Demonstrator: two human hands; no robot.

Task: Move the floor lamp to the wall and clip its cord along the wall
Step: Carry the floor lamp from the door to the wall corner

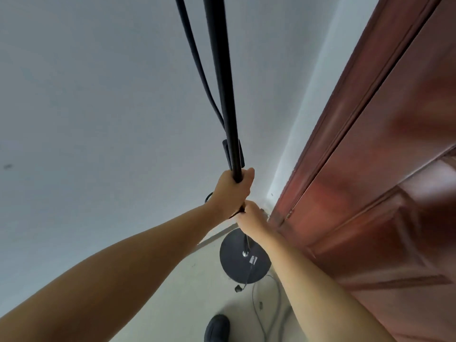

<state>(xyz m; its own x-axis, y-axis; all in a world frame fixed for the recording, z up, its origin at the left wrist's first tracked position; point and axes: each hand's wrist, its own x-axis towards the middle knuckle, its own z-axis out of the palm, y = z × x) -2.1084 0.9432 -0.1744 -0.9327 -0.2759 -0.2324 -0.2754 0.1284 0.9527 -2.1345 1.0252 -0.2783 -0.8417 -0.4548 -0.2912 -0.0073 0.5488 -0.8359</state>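
The floor lamp's black pole (223,90) rises through the middle of the head view, with a thinner black arm (195,60) curving off to its left. My left hand (232,191) is wrapped around the pole just under a small black block (240,154). Directly below it my right hand (251,218) grips the same pole. The round black base (234,257) stands on the pale floor close to the corner where the white wall (98,119) meets the door. A thin cord (256,302) trails from the base across the floor.
A reddish-brown wooden door (382,169) fills the right side, right next to the lamp base. A grey skirting strip (212,238) runs along the foot of the wall. My dark shoe (217,328) is on the floor near the cord.
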